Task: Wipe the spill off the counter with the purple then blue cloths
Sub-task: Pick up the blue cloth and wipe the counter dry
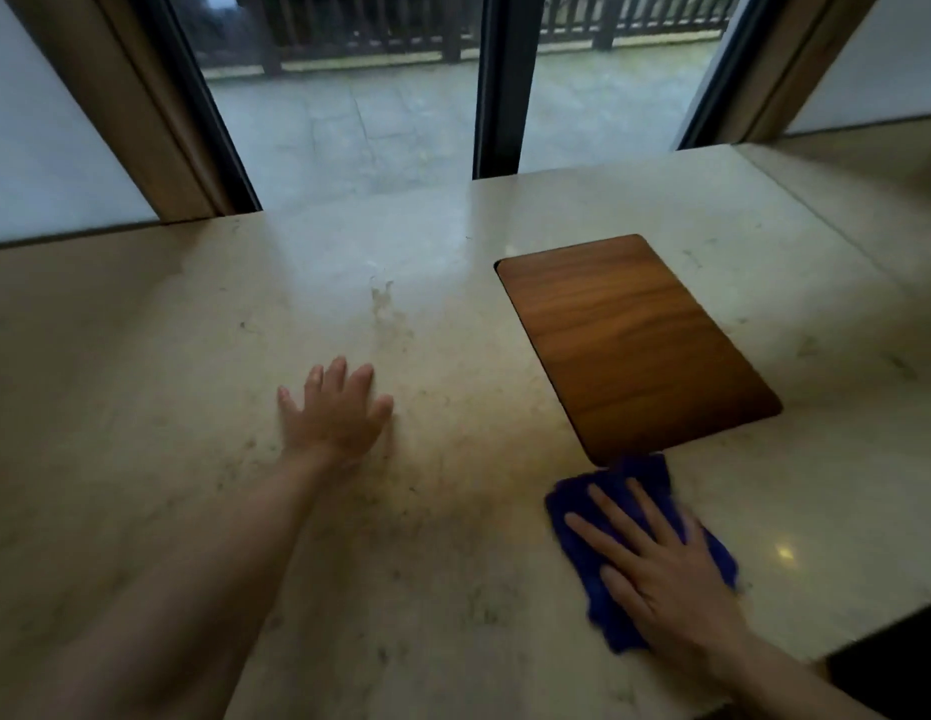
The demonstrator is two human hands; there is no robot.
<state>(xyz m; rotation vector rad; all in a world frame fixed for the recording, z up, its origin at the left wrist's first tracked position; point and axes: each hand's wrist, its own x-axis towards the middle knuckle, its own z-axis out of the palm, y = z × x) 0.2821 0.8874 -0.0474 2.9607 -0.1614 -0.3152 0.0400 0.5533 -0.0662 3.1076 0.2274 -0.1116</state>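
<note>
The blue cloth [598, 517] lies near the right of the counter [141, 356], crumpled flat, its far edge touching the near corner of a wooden board [634, 340]. The right hand [666, 569] presses on it with straight, spread fingers. It looks deep blue and soft, a little blurred at the edges. No purple cloth is in view, so I judge the purple step is done and the blue wiping is the late part of the task. A faint smeared mark [382, 298] shows farther on the counter, maybe a rest of the spill. The left hand [333, 407] rests flat on the stone, fingers spread, holding nothing.
</note>
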